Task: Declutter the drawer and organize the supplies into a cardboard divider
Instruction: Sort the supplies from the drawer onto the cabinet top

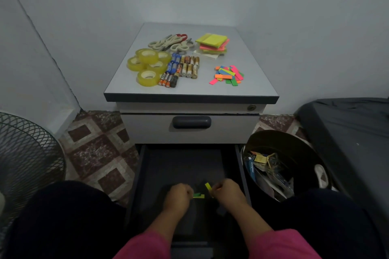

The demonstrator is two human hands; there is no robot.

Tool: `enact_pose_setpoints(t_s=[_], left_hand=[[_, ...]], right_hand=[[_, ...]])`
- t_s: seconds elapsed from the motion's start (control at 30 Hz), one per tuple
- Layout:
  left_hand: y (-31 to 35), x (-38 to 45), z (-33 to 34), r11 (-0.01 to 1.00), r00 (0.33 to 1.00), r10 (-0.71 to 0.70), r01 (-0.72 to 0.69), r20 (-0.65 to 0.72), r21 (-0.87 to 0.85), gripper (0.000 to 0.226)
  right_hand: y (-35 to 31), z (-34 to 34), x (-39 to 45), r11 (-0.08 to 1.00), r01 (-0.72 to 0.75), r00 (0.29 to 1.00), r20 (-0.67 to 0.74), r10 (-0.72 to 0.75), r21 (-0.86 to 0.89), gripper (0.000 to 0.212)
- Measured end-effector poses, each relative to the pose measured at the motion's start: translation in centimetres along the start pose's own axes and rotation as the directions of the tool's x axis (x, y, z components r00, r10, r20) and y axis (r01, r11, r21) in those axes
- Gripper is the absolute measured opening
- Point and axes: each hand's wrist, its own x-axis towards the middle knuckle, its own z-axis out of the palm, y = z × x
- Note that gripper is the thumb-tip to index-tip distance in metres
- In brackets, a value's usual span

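both hands pinch paper flags over the open drawer (185, 166): left hand (179, 194) green flags (199, 196), right hand (226, 190) a yellow flag (208, 186). light slips could drop unseen.

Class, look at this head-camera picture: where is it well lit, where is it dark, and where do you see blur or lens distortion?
Head view: the cabinet top is evenly lit and sharp; the open drawer lies in deep shadow; the left hand and right hand look slightly motion-blurred; the wide-angle lens bends the wall corner line and stretches the edges.
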Motion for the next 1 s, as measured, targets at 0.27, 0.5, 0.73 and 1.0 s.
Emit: enact_pose_setpoints(t_s=[0.27, 0.5, 0.73, 1.0], left_hand=[[-0.4, 1.8, 2.6, 0.935, 0.994, 0.106, -0.095, -0.015, 0.341, 0.025], [-0.3, 1.5, 2.8, 0.925, 0.995, 0.091, -0.073, -0.029, 0.373, 0.029], [1.3, 0.9, 0.7, 0.977, 0.996, 0.025, -0.043, -0.089, -0.209, 0.037], [8.4, -1.2, -6.0, 0.836, 0.857, 0.192, -0.398, -0.478, -0.378, 0.030]], right_hand=[[0.8, 1.5, 1.0, 0.995, -0.030, 0.998, 0.050, 0.035, -0.093, 0.021], [1.1, 2.1, 1.5, 0.995, -0.036, 0.998, 0.053, 0.041, -0.092, 0.017], [0.0, 0.9, 1.1, 0.996, 0.011, 1.000, -0.017, -0.009, 0.094, 0.022], [-6.0, -4.7, -1.8, 0.833, 0.405, 0.881, -0.406, -0.245, 0.377, 0.010]])
